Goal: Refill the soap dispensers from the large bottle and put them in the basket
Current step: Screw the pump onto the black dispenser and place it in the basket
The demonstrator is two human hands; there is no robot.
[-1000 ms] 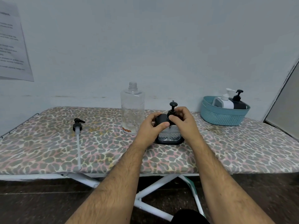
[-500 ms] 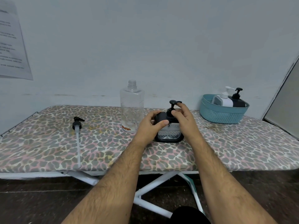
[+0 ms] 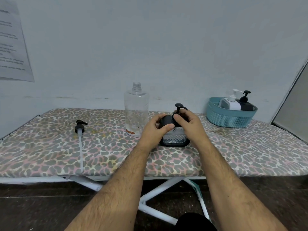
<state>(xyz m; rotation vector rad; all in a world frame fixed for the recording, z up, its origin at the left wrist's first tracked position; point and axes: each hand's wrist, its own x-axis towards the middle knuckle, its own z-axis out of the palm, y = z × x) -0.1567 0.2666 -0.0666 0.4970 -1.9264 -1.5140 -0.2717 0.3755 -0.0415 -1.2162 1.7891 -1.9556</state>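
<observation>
Pale blue-grey wall [image 3: 166, 47], scuffed along the bottom. Printed paper sheet [image 3: 13, 44] stuck up at left. Ironing board [image 3: 50, 147] with leopard-print cover on white crossed legs [image 3: 156, 190]. Dark brown floor [image 3: 33, 205]. Grey panel [image 3: 295, 104] leaning at right.

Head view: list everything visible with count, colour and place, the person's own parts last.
large bottle: 1, clear, uncapped, upright at board centre
loose pump: 1, black head, pale tube, lying at board left
textured dispenser: 1, clear with black top, between both hands
basket: 1, teal, board's far right
white dispenser: 1, in basket
black dispenser: 1, in basket
ironing board: 1, leopard-print cover, white legs
paper sheet: 1, wall, left
left hand: holds dispenser's top
right hand: fingers at pump collar
</observation>
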